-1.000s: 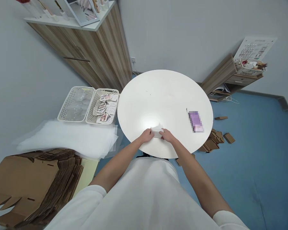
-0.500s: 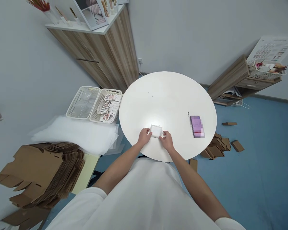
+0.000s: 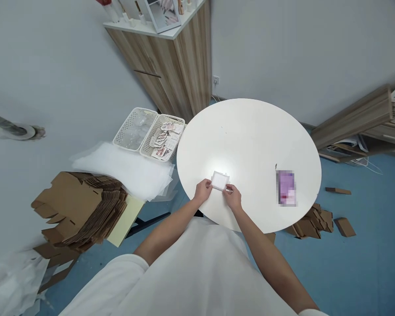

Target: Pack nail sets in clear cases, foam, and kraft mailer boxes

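Note:
A small white square packet (image 3: pixel 220 181) with a paler rim lies at the near part of the round white table (image 3: pixel 250 131). What it contains cannot be made out. The fingers of my left hand (image 3: pixel 203 191) pinch its lower left edge. On the other side my right hand (image 3: pixel 233 196) grips the lower right corner between thumb and fingers. A thin whitish flap shows along the packet's far edge.
Left of the table stand a basket of printed cards (image 3: pixel 164 138), a basket of clear bags (image 3: pixel 136 129), white foam sheets (image 3: pixel 125 169) and stacked flat cardboard boxes (image 3: pixel 75 206). A blurred purple item (image 3: pixel 286 188) lies on the table's right. Brown boxes (image 3: pixel 312 221) lie on the floor.
My view has swung left, so the table and baskets appear farther right. Both hands keep hold of the packet, which now looks slightly turned.

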`<state>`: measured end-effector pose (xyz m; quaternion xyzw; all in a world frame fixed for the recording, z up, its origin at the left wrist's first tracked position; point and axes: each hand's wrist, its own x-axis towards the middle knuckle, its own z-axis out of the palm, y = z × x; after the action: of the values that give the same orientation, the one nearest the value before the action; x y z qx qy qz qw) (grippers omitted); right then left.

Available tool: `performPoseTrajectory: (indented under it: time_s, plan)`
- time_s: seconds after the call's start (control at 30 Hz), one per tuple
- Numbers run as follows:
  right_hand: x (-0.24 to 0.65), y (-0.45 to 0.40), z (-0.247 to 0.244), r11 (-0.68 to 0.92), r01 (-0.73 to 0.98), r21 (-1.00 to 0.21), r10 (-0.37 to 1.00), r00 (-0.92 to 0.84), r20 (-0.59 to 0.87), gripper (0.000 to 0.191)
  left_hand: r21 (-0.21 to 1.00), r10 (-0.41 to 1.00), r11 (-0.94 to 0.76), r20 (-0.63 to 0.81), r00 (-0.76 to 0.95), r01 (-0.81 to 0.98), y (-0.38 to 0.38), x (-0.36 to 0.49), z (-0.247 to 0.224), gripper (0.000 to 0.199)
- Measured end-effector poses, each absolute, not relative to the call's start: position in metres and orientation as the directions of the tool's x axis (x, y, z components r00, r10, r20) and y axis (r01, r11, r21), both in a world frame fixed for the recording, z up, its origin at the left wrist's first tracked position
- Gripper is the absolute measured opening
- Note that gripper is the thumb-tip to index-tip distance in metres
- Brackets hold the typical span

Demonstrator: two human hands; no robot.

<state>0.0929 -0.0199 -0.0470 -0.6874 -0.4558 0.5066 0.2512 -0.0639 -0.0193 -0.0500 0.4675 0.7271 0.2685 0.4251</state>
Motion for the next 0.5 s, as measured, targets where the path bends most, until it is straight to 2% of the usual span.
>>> performPoseTrajectory:
  time_s: [0.23,0.5]
  plan:
    - [0.032,0.019,-0.047,-0.426,0.354,-0.833,0.888,-0.013,-0.460,0.041,0.835,0.891,0.428,-0.328,-0.313,0.345,0.009,-0.117,-0.057,0.027]
    - [-0.054,0.087,-0.050,-0.435,0.293,-0.851,0.886,-0.028,-0.463,0.050,0.882,0.895,0.386,-0.286,-0.343,0.272,0.067,-0.188,-0.060,0.043]
